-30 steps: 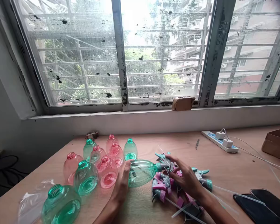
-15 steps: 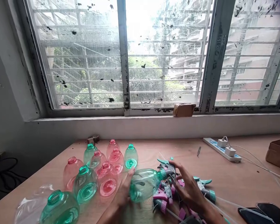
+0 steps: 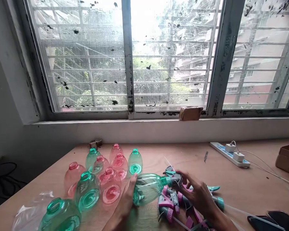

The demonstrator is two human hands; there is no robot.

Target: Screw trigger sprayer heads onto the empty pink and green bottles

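Tilted on its side in front of me is a clear green bottle, its neck pointing right. My left hand is closed around its base end. A grey and teal spray head sits at the bottle's neck, and my right hand grips it with the fingers at its back. Whether the threads are engaged I cannot tell. Below and beside my right hand lies a heap of pink and grey spray heads with thin clear tubes. One teal and grey spray head rests just right of that wrist.
Several open pink bottles and green bottles stand upright on the left. A plastic bag lies at the front left. Toward the right are a power strip, a small blade-like tool, a dark phone-like object and a cardboard box.
My right hand has rotated with the spray head; its trigger has swung lower and the fingers have shifted. The bottle stays nearly in place in my left hand.
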